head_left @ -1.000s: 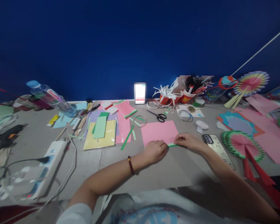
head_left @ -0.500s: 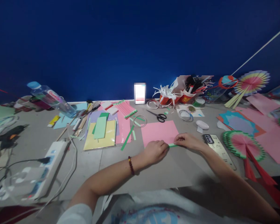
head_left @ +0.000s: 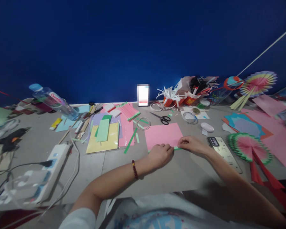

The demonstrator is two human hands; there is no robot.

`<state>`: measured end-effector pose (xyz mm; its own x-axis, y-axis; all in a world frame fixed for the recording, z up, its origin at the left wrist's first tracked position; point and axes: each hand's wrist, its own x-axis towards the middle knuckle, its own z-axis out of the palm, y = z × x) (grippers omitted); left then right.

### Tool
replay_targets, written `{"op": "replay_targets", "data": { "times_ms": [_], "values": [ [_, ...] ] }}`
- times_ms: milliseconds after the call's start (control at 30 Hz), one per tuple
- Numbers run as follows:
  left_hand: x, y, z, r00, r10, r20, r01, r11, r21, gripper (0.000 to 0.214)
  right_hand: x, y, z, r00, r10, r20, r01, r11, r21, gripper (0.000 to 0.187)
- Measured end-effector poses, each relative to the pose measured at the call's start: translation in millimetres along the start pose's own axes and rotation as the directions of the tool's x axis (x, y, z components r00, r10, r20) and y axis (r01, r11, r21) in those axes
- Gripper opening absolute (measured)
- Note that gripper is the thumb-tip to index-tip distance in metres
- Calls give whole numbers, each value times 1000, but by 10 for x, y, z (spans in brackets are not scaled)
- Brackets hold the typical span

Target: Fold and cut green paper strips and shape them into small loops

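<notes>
A pink paper sheet [head_left: 162, 135] lies flat on the grey table in front of me. Along its near edge runs a thin green paper strip [head_left: 176, 148]. My left hand [head_left: 160, 155], with a bead bracelet on the wrist, has its fingers curled and pinched on the strip's left part. My right hand [head_left: 192, 143] pinches the strip's right end at the sheet's near right corner. The two hands sit close together, almost touching.
Black scissors [head_left: 162, 118] and tape rings lie behind the sheet. A phone [head_left: 222, 152] and folded paper fans [head_left: 246, 148] sit to the right. Coloured papers [head_left: 103, 138], a water bottle [head_left: 52, 100], a power strip [head_left: 47, 168] and a glue gun [head_left: 10, 140] crowd the left.
My left hand has slid slightly right along the strip toward my right hand. Nothing else has moved.
</notes>
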<state>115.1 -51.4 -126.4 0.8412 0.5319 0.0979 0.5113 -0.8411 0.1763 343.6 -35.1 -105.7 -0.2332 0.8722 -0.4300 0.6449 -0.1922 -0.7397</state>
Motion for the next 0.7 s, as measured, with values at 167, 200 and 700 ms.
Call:
{"op": "replay_targets", "data": {
  "times_ms": [167,200,700],
  "values": [
    [14,5,0,999,16,41,-17,1000,26,26,-31,52,-115,999,-5,36,3,999,48,33],
    [16,8,-10,999,16,45,-17,1000,24,25,-40,80,-150,1000,2,28,-3,998,56,35],
    [17,44,33,999,-6,-33,7,1000,12,19,-634,171,785,701,-427,-571,26,816,-578,33]
  ]
}}
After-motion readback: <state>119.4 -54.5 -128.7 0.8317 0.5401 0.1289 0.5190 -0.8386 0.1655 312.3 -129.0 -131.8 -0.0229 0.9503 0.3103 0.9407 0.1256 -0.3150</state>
